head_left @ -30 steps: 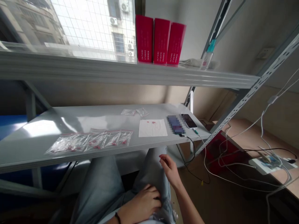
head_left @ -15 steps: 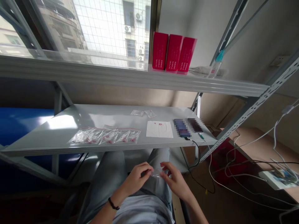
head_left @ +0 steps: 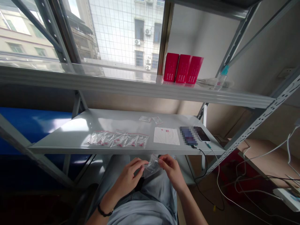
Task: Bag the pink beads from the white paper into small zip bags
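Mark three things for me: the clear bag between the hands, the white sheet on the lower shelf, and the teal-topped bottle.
Clear bag (head_left: 152,168): head view, middle of its film.
White sheet (head_left: 166,138): head view, its bare middle.
Teal-topped bottle (head_left: 220,81): head view, its clear body.

Daylight enters through the large dark-framed glass window (head_left: 112,37) above and beyond the grip, leaving white glare on the glossy grey metal shelf (head_left: 112,120) to its far left. Deep shadow lies below-left; wide-angle stretching slants the outer edges.
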`<state>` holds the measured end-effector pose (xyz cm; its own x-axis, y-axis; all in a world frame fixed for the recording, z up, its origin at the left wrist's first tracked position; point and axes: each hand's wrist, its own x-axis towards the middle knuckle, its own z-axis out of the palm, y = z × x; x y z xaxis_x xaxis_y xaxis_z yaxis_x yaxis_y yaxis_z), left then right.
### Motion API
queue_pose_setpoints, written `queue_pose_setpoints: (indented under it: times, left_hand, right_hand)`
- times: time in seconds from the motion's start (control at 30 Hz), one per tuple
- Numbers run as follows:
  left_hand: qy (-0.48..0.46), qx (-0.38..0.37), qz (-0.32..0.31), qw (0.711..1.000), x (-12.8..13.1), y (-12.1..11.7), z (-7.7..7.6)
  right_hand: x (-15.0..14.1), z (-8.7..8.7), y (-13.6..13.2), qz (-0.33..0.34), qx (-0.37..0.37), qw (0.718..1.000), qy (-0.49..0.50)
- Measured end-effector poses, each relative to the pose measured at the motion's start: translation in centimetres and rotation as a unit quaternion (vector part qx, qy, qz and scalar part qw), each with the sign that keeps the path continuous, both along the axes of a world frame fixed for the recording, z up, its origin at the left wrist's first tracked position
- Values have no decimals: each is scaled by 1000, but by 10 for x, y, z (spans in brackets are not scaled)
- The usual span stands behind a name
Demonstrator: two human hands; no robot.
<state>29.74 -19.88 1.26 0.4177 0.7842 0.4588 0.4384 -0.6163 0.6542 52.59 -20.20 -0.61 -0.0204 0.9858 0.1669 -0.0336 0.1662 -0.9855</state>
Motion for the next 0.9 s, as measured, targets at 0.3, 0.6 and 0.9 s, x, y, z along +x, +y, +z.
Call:
queue_pose_setpoints:
  times: [0.3,0.6,0.9]
  left_hand:
    - [66,134,26,988,-3,-3,-8]
    - [114,197,78,971,-3,-9,-15]
    - [125,223,94,962,-8,-12,-29]
  right_hand:
    - [-3,-4,3,-16,63,983,-170]
    - [-4,2,1,6,52,982,-183]
    - [-8,-6,3,117,-67,987,-92]
